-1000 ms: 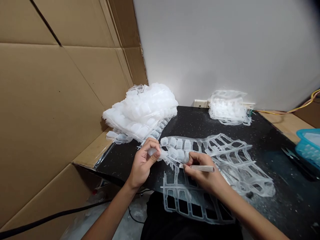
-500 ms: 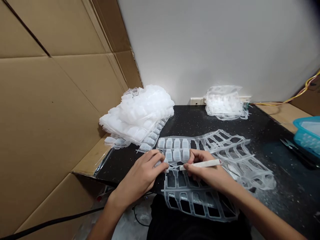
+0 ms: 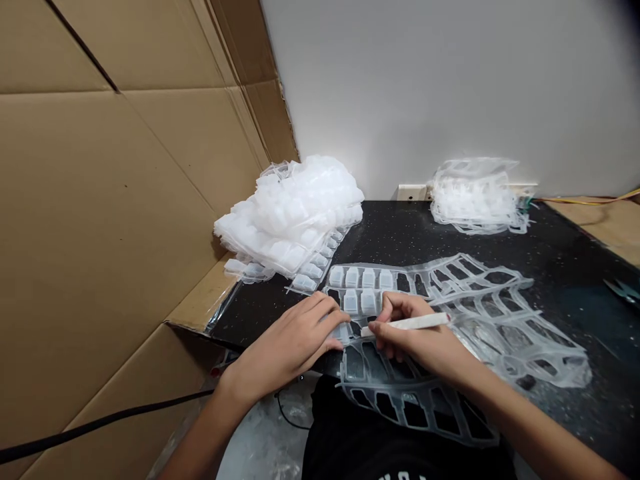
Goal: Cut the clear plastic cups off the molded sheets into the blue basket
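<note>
Head view: right hand closed round pale stick tool, its long axis slanting, tip leftward. Left hand half-curled at left edge of clear plastic sheet, just beside tip; can't tell if pinching. Sheet sprawls over black table, reaching rightward past right hand.

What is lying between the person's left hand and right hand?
In the head view, part of the translucent sheet lies between the left hand and right hand, plus the tip of the white tool.
</note>
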Action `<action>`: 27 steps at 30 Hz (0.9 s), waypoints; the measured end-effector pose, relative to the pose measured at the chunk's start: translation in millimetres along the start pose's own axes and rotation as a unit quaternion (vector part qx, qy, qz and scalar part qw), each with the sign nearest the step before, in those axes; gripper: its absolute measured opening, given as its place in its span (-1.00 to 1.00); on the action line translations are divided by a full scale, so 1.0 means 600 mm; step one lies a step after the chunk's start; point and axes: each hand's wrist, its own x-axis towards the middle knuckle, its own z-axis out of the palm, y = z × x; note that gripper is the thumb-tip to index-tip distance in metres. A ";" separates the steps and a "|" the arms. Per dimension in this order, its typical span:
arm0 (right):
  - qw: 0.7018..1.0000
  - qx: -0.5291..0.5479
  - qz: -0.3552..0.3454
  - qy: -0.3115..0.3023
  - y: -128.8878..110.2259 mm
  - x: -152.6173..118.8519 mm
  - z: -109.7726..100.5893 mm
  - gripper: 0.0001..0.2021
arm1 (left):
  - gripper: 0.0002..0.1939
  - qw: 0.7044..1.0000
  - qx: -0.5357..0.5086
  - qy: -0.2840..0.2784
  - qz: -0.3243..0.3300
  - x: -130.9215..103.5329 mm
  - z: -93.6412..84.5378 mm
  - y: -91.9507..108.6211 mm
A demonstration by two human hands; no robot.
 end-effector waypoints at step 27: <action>0.997 -0.074 -0.002 0.008 0.027 0.010 0.013 -0.81 | -0.84 0.479 -0.542 0.677 -0.135 -0.007 0.004 -0.096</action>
